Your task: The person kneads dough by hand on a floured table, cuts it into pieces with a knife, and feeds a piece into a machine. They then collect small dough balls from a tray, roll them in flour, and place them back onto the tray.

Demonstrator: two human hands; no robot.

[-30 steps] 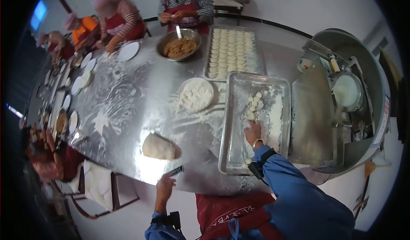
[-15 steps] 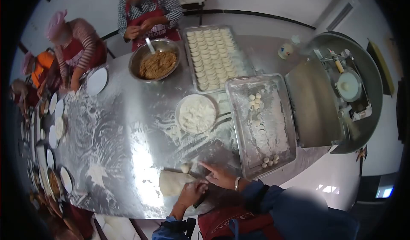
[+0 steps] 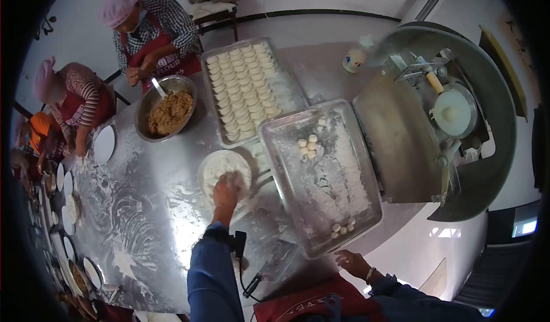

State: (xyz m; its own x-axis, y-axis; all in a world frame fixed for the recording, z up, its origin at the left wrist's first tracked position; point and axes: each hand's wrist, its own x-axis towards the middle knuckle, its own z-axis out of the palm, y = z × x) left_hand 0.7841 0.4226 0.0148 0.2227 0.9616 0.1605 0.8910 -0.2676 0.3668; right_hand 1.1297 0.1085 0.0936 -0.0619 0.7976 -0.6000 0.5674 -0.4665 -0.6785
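"What is the left hand (image 3: 224, 193) doing?"

"It's down in the flour (image 3: 220, 164). The fingers blur there, so I can't tell whether they're spread, pressed together or pinching some."

"And the flour itself?"

"It's heaped in the round dish (image 3: 200, 176), on the steel table (image 3: 143, 167) to the left of the floured tray (image 3: 298, 222). I'd judge it light, dry and loose, apt to slip between the fingers. Better to take it from the middle with them cupped, and the dish by its rim."

"The right hand (image 3: 352, 263)?"

"Just beside the tray's near end, fingers loosely parted, with nothing visible in them."

"What's around them?"

"A cleaver (image 3: 281, 260) lies between the hands, its dark handle towards the apron (image 3: 321, 299). The small dough pieces (image 3: 343, 228) in the tray look soft and easily dented; a light hold at the sides should suit them."

"Farther out?"

"Rows of dumplings (image 3: 243, 87) on another tray, then a metal bowl (image 3: 139, 116) of filling (image 3: 170, 113), with a person (image 3: 160, 30) behind it."
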